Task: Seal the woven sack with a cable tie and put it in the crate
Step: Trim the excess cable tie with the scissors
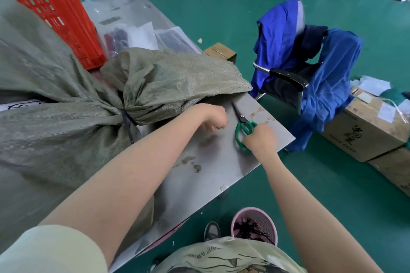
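A big grey-green woven sack (55, 117) lies on the steel table (210, 175), its neck cinched by a black cable tie (127, 121) whose tail hangs down. Beyond the tie the sack's loose mouth (177, 75) fans out to the right. My left hand (214, 117) hovers loosely curled over the table just right of the neck, holding nothing that I can see. My right hand (263, 138) grips the green handles of a pair of scissors (244, 126) lying on the table, blades pointing toward the sack. A red plastic crate (55, 6) stands behind the sack at the far left.
Clear bags of small items (133, 37) lie on the table's far end. A chair draped in blue garments (310, 73) stands right of the table, cardboard boxes (366, 126) beyond it. A pink bin (255, 224) with black cable ties sits on the green floor by my feet.
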